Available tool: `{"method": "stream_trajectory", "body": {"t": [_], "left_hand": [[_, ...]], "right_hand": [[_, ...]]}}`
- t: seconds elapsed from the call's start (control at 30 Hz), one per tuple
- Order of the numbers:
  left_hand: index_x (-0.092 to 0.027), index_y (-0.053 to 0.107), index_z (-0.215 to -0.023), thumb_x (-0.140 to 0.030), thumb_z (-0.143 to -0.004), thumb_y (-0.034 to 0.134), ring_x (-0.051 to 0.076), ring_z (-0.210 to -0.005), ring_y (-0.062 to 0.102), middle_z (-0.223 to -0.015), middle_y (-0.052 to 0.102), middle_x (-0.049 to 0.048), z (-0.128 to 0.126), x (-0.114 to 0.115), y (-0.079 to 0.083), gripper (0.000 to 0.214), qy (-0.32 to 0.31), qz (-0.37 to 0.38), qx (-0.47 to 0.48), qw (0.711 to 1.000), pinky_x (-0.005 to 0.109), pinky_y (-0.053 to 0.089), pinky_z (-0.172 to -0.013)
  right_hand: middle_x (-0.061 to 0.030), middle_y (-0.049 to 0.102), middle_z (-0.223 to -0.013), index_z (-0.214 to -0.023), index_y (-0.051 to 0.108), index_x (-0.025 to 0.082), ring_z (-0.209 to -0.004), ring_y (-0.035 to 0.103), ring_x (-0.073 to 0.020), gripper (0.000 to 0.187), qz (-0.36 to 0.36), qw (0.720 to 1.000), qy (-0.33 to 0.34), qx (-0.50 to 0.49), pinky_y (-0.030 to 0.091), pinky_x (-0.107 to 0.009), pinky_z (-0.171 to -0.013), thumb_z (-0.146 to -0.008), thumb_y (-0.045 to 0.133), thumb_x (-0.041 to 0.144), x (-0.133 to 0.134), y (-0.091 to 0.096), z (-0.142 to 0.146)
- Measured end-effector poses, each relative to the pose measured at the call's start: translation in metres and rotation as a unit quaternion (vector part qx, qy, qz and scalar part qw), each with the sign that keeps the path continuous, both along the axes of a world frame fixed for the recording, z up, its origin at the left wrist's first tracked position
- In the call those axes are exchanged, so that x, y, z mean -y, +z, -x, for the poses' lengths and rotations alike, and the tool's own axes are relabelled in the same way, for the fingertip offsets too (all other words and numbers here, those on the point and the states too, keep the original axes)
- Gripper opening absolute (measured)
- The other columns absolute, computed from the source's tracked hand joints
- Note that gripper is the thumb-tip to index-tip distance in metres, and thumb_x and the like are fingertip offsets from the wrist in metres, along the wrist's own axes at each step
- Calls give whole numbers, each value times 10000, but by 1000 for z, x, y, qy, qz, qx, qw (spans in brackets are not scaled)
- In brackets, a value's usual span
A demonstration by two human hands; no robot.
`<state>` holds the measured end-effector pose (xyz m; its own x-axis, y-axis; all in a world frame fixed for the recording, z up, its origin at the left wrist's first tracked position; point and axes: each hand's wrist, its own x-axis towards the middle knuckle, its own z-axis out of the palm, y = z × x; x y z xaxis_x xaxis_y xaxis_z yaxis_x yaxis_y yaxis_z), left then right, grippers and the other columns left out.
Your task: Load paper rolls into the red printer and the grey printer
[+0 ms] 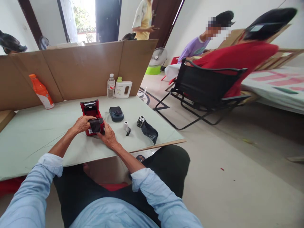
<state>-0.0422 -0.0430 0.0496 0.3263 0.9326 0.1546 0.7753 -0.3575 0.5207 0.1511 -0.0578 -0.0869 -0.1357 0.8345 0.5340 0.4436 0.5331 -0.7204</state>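
Observation:
A small red printer (88, 131) stands on the table with its lid (90, 107) raised, showing a black inside and a roller. Over its front lies a dark, glossy piece (95, 125) whose kind I cannot make out. My left hand (83, 123) grips the printer from the left, fingers bent over its top beside the dark piece. From the right, my right hand (108, 135) is closed around the printer's side; its fingertips are partly hidden. Right of the hands sit a dark blue-grey printer (116, 114), a small white paper roll (125, 125) and black-wrapped paper rolls (141, 121).
A black strip (150, 131) trails toward the table's right edge. Along a cardboard screen (83, 71) stand an orange bottle (41, 91), a clear water bottle (110, 86) and a white jug (123, 88). A person in red sits in a black folding chair (209, 82) at right.

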Motion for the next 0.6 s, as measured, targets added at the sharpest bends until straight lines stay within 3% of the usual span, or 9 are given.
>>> {"method": "stream_trajectory", "body": {"t": [0.1, 0.23, 0.37, 0.47, 0.6], "left_hand": [[-208, 842, -1062, -169, -732, 526, 249, -899, 727, -971, 835, 45, -2, -9, 7, 458, 17, -7, 20, 1000, 322, 568, -819], [-173, 805, -900, -214, -752, 504, 204, -711, 657, -741, 742, 22, 0, -16, 25, 338, 41, -24, 76, 996, 270, 493, -636], [-168, 722, -767, -289, -797, 538, 166, -643, 591, -673, 657, 1, 3, -10, 42, 223, 17, -26, 127, 991, 255, 441, -607], [-165, 683, -720, -293, -804, 544, 152, -625, 553, -646, 620, -5, 2, 1, 50, 207, -8, -11, 134, 991, 254, 419, -597], [-159, 720, -784, -254, -811, 537, 161, -668, 573, -693, 650, -3, -5, 19, 58, 208, -37, -1, 131, 991, 267, 445, -636]], "right_hand": [[-181, 649, -1438, -1635, 366, 173, -1331, 626, -353, 881, 0, 1000, -7, 0, 540, -543, -1127, -848, 742, 302, 0, 0, 1], [-166, 653, -1434, -1640, 373, 206, -1318, 630, -344, 864, -3, 1000, -3, -8, 543, -542, -1118, -863, 737, 308, 1, 0, 2], [-192, 615, -1478, -1618, 420, 192, -1377, 582, -356, 810, -28, 999, -15, -24, 511, -550, -1155, -897, 741, 373, 4, 6, -2], [-207, 591, -1497, -1603, 450, 190, -1332, 595, -362, 779, -53, 997, -36, -39, 531, -554, -1121, -920, 738, 430, 4, 28, -7], [-144, 668, -1392, -1564, 506, 223, -942, 675, -245, 683, -69, 996, 36, -53, 618, -429, -895, -928, 718, 357, 3, 83, -12]]}}
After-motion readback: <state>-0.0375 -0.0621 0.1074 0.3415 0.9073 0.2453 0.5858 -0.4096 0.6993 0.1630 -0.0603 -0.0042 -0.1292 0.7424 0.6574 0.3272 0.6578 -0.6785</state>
